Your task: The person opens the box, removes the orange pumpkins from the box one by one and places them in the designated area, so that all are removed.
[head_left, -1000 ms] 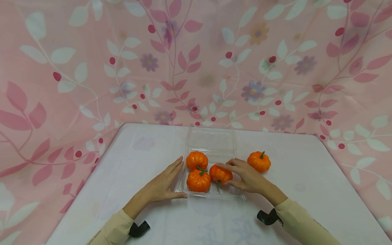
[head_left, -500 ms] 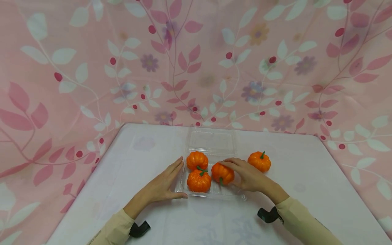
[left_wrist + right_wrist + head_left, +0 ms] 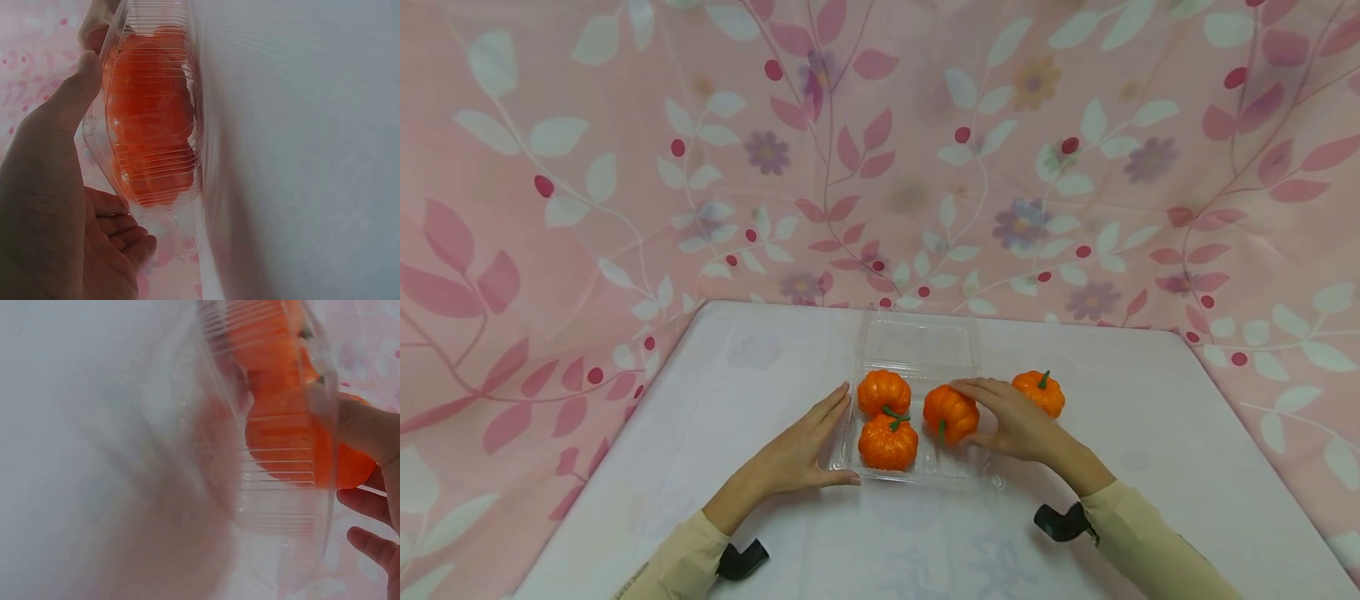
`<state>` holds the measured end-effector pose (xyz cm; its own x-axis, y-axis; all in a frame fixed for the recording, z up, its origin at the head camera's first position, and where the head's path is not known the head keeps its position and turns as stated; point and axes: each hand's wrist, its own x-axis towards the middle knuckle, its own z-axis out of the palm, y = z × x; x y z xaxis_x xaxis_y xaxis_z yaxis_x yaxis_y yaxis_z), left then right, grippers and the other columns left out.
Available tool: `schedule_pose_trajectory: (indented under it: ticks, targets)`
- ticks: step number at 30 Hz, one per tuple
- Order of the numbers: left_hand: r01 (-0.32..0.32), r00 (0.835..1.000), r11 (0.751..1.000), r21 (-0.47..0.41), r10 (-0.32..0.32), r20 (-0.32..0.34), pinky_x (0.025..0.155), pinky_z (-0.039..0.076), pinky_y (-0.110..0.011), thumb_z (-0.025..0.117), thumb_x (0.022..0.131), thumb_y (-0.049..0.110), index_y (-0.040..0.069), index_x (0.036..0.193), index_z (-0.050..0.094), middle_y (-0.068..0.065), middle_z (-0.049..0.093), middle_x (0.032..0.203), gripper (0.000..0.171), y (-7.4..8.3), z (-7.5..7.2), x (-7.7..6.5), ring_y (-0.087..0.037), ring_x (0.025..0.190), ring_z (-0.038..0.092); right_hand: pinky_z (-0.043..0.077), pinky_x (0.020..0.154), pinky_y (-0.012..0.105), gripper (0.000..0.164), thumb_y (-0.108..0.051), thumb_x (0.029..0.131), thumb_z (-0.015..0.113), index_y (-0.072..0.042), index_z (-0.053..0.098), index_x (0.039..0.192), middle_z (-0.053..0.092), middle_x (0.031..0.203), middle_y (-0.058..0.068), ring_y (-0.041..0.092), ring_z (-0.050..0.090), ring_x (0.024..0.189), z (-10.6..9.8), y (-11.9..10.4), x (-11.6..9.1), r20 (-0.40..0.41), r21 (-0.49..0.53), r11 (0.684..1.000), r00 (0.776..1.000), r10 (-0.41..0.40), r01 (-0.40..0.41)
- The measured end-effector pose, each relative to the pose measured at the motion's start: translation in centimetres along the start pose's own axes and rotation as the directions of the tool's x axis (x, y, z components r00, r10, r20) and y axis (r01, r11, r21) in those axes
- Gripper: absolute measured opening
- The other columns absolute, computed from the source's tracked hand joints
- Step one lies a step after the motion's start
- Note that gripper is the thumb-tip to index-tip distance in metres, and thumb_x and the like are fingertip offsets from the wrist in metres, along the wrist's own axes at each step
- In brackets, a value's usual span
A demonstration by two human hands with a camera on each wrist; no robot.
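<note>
A small orange pumpkin [image 3: 951,414] with a green stem is in my right hand [image 3: 1018,425], thumb and fingers round its right side. It sits over the right part of a clear plastic clamshell box [image 3: 928,475]; in the right wrist view, the box wall covers part of the pumpkin [image 3: 356,465]. Two more pumpkins, a back one [image 3: 883,392] and a front one [image 3: 888,443], lie in the box's left part. My left hand [image 3: 797,450] rests along the box's left side with fingers extended and thumb at the front corner. The left wrist view shows that hand [image 3: 69,119] by the ribbed wall.
Behind the box its clear lid [image 3: 917,343] lies folded back. Another pumpkin [image 3: 1040,394] sits on the white table [image 3: 737,358], right of the box and partly behind my right hand. A pink floral curtain [image 3: 895,167] hangs behind the table.
My right hand has moved the pumpkin slightly right and back, away from the two at the left. The left hand has stayed in place.
</note>
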<state>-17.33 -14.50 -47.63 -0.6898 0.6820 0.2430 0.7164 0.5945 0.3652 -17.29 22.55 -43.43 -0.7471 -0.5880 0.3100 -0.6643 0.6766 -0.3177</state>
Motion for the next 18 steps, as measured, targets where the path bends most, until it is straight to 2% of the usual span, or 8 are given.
schedule_pose_trajectory:
  ticks: [6, 11, 15, 18]
  targets:
    - [-0.001, 1.000, 1.000, 0.000, 0.001, 0.001, 0.115, 0.034, -0.043, 0.060, 0.076, 0.078, -0.002, 0.154, 0.023, -0.017, 0.019, 0.162, 0.117, 0.1, -0.1, 0.0, -0.027, 0.150, 0.024, 0.050, 0.100, 0.048, 0.078, -0.026, 0.069, 0.090, -0.010, 0.055, 0.137, 0.061, 0.134, 0.005, 0.027, 0.058, 0.123, -0.8, 0.7, -0.2, -0.048, 0.103, 0.994, 0.998, 0.043, -0.037]
    - [0.004, 1.000, 1.000, -0.002, -0.004, 0.008, 0.115, 0.034, -0.043, 0.059, 0.076, 0.078, -0.002, 0.154, 0.023, -0.017, 0.019, 0.162, 0.118, 0.1, -0.1, 0.0, -0.027, 0.150, 0.024, 0.051, 0.099, 0.045, 0.078, -0.025, 0.069, 0.090, -0.007, 0.055, 0.136, 0.062, 0.133, 0.006, 0.024, 0.060, 0.120, -1.1, 1.5, -0.5, -0.095, 0.121, 0.992, 0.994, 0.049, -0.037]
    - [0.006, 1.000, 1.000, -0.010, -0.006, 0.010, 0.115, 0.034, -0.044, 0.059, 0.076, 0.078, -0.003, 0.153, 0.023, -0.018, 0.019, 0.162, 0.118, 0.2, -0.1, 0.1, -0.027, 0.150, 0.024, 0.052, 0.096, 0.048, 0.076, -0.023, 0.067, 0.091, -0.006, 0.057, 0.134, 0.065, 0.128, 0.007, 0.025, 0.063, 0.114, -1.5, 1.8, -0.8, -0.148, 0.120, 0.992, 0.988, 0.053, -0.036]
    - [0.007, 1.000, 1.000, -0.010, -0.007, 0.010, 0.115, 0.034, -0.044, 0.059, 0.076, 0.078, -0.003, 0.153, 0.023, -0.018, 0.019, 0.162, 0.118, 0.2, -0.2, 0.0, -0.027, 0.150, 0.023, 0.051, 0.095, 0.055, 0.076, -0.024, 0.066, 0.091, -0.007, 0.058, 0.133, 0.066, 0.125, 0.008, 0.027, 0.063, 0.113, -2.0, 2.0, -1.0, -0.176, 0.121, 0.991, 0.981, 0.076, -0.055]
